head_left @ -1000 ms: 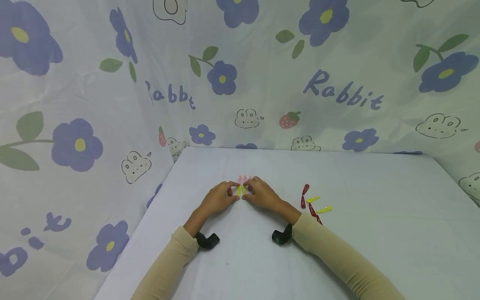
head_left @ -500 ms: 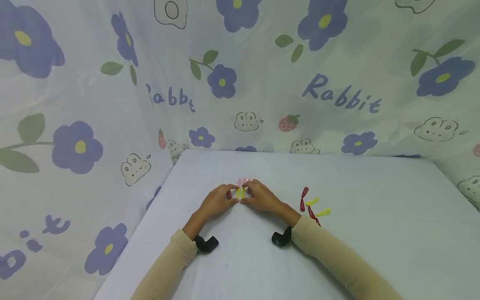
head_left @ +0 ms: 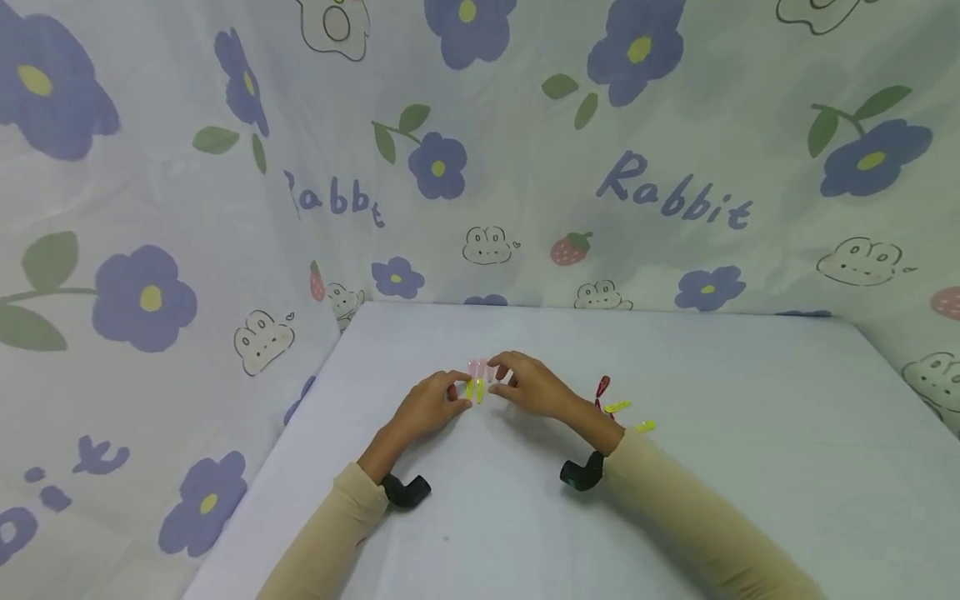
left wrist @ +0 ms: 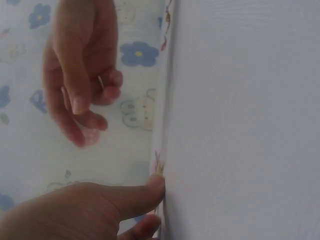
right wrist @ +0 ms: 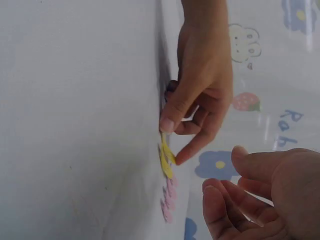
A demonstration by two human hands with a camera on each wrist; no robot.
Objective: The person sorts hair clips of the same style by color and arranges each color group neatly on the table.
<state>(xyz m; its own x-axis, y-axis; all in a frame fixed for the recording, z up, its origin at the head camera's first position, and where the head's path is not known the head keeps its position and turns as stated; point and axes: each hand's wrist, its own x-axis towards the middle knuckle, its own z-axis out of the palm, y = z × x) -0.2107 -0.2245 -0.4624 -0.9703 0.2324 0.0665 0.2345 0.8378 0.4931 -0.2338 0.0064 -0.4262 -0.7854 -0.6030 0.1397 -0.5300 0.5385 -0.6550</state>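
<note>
My left hand pinches a yellow snap hair clip between thumb and index finger, low over the white table. Right beside it lies a second yellow hair clip. Several pink hair clips stand in a row just beyond the yellow ones; the right wrist view shows this pink row too. My right hand hovers just right of the clips, thumb and fingers apart, with nothing between them. The left wrist view has the same right hand raised with loosely bent fingers.
To the right on the table lie red hair clips and two more yellow hair clips, partly hidden by my right forearm. A patterned cloth rises behind the table and along its left side.
My right hand has let go of the second yellow hair clip and moved a little to the right, its fingers spread. The left hand stays at its clip. The head view has shifted slightly.
</note>
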